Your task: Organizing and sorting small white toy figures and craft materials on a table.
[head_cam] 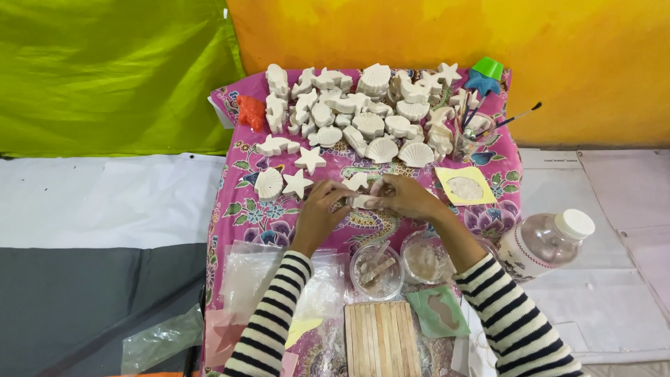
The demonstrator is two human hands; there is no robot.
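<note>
Past the bundle of wooden sticks (382,339) we grip a small white plaster piece (363,202) between left hand (322,209) and right hand (405,195) over the pink floral cloth (237,209), seemingly trimming it, which calls for steady fingers.

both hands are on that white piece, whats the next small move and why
Probably lift the white plaster piece slightly off the pink floral cloth. The left hand and right hand pinch it from both ends, and a plaster star lies right beside it.
</note>
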